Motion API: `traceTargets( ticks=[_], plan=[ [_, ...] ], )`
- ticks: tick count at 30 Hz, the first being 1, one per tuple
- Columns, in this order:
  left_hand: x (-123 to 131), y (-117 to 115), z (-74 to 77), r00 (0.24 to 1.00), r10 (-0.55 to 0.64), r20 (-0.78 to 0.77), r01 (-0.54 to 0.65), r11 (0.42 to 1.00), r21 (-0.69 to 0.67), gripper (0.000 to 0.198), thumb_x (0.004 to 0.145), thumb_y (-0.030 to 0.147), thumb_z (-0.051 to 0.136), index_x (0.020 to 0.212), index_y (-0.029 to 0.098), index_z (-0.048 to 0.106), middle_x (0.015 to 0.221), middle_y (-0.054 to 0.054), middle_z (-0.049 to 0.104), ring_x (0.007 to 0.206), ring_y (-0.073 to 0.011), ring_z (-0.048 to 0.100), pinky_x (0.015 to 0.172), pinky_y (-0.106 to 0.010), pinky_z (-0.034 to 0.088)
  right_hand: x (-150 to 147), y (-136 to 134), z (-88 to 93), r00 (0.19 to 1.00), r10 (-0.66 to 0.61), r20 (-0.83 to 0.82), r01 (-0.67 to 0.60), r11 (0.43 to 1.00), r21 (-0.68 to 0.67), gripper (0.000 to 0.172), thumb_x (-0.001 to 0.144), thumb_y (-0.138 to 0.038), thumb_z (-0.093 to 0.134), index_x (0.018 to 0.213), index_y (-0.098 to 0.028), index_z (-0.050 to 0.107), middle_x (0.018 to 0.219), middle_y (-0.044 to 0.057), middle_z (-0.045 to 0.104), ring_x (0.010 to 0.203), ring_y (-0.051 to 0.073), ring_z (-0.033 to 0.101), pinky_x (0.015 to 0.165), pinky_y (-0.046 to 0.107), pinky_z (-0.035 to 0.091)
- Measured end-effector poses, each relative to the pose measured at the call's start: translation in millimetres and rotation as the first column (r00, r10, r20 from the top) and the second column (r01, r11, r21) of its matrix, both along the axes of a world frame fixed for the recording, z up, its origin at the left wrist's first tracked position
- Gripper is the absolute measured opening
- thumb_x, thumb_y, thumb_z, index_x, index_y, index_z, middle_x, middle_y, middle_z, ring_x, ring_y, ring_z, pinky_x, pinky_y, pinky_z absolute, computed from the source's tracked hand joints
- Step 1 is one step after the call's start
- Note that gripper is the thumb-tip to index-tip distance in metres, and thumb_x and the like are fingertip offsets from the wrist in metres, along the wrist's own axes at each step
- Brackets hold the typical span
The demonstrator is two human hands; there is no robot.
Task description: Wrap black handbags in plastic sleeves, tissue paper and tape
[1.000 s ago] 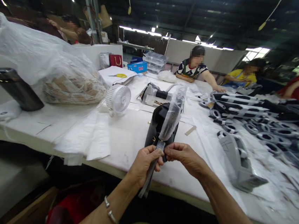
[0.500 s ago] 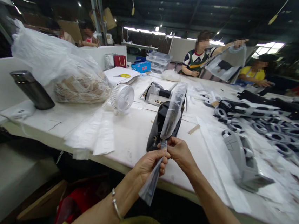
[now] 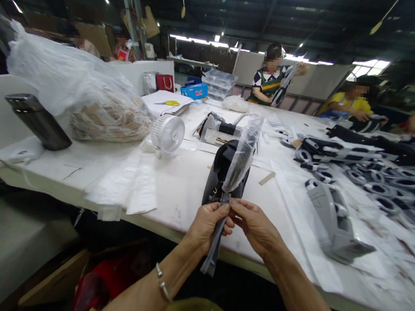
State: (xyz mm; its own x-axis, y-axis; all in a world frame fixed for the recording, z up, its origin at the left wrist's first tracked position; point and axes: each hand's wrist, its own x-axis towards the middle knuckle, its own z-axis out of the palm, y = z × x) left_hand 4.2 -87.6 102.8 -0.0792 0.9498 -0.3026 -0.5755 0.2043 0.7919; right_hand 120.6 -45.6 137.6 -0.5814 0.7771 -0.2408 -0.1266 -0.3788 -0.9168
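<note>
Translucent plastic strip (image 3: 212, 254) is pinched in both hands (image 3: 205, 223), close together, forearms (image 3: 295, 286) angled inward.

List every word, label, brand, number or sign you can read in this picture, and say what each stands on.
Blue box: large lettering, too blurred to read surely.
Grey tape dispenser: a dark mark on its side, perhaps "H", not certain.
White fan: any marking on its hub is too small to read.
No other text can be made out.
</note>
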Motion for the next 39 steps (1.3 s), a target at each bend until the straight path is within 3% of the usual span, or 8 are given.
traceTargets(
  ticks=[6,9,14,19,23,27,33,39],
  plan=[
    [0,-4,-0.5,0.998,-0.011,-0.067,0.019,0.992,0.122,0.046,0.067,0.053,0.079,0.08,0.012,0.063,0.064,-0.004,0.067,0.048,-0.011,0.059,0.051,-0.022,0.047,-16,-3,-10.7,0.987,-0.162,0.014,0.162,0.986,-0.025,0.045,0.066,-0.06,0.076,0.07,-0.021,0.052,0.042,-0.012,0.033,0.035,0.008,0.027,0.036,0.024,0.028],
    [-4,-8,-0.2,0.988,0.013,-0.153,0.013,0.986,0.167,0.039,0.075,0.05,0.072,0.085,0.013,0.064,0.069,-0.005,0.068,0.053,-0.013,0.062,0.054,-0.023,0.049,-3,0,-4.2,0.948,-0.198,0.247,0.117,0.944,0.307,0.04,0.078,-0.06,0.066,0.074,-0.02,0.06,0.051,-0.004,0.049,0.046,0.014,0.046,0.047,0.028,0.041],
    [-9,-11,0.0,0.891,0.121,-0.437,-0.021,0.974,0.227,0.025,0.083,0.039,0.062,0.08,0.015,0.065,0.067,-0.003,0.067,0.053,-0.0137,0.061,0.055,-0.024,0.049,13,-6,22.5,0.746,-0.544,0.384,-0.128,0.449,0.884,0.023,0.093,-0.038,0.056,0.089,-0.021,0.071,0.09,0.007,0.07,0.08,0.021,0.063,0.076,0.031,0.047],
    [-10,-11,-3.7,0.733,0.25,-0.633,-0.042,0.945,0.325,0.017,0.087,0.031,0.057,0.082,0.019,0.069,0.062,0.001,0.065,0.056,-0.0145,0.061,0.058,-0.024,0.046,-16,-16,61.6,0.528,-0.5,0.687,-0.716,0.173,0.676,0.042,0.091,-0.012,0.051,0.13,-0.026,0.058,0.098,0.006,0.068,0.077,0.02,0.066,0.066,0.029,0.044],
    [-11,-11,-5.6,0.656,0.296,-0.694,-0.068,0.939,0.336,0.012,0.082,0.024,0.06,0.082,0.021,0.071,0.062,0.001,0.066,0.056,-0.0158,0.06,0.058,-0.025,0.044,-36,-10,82.8,0.355,-0.53,0.77,-0.887,0.071,0.457,0.018,0.09,-0.01,0.053,0.096,-0.019,0.068,0.087,0.007,0.064,0.072,0.02,0.065,0.056,0.029,0.035],
    [-13,-10,-1.5,0.786,0.213,-0.581,-0.054,0.959,0.278,0.018,0.083,0.031,0.057,0.073,0.019,0.066,0.064,-0.001,0.066,0.055,-0.0149,0.061,0.058,-0.025,0.047,-26,5,77.3,0.451,-0.496,0.742,-0.864,-0.035,0.502,0.01,0.085,-0.01,0.062,0.08,-0.018,0.067,0.083,0.005,0.064,0.067,0.016,0.06,0.061,0.029,0.035],
    [-18,-5,1.9,0.989,-0.083,-0.126,0.101,0.985,0.143,0.024,0.072,0.037,0.066,0.074,0.014,0.062,0.053,0.001,0.059,0.038,-0.0088,0.05,0.041,-0.019,0.036,8,37,45.0,0.869,-0.265,0.419,-0.479,-0.234,0.846,0.019,0.093,-0.013,0.059,0.079,-0.021,0.07,0.074,0.0,0.065,0.067,0.011,0.059,0.074,0.028,0.039],
    [-19,1,1.3,0.981,-0.183,0.062,0.179,0.982,0.061,0.028,0.064,0.037,0.072,0.073,0.012,0.061,0.049,0.002,0.055,0.034,-0.0048,0.043,0.036,-0.016,0.029,35,43,23.2,0.862,-0.304,0.405,-0.498,-0.36,0.789,0.036,0.094,-0.007,0.049,0.121,-0.024,0.066,0.11,0.006,0.072,0.094,0.017,0.066,0.095,0.038,0.041]
  ],
)
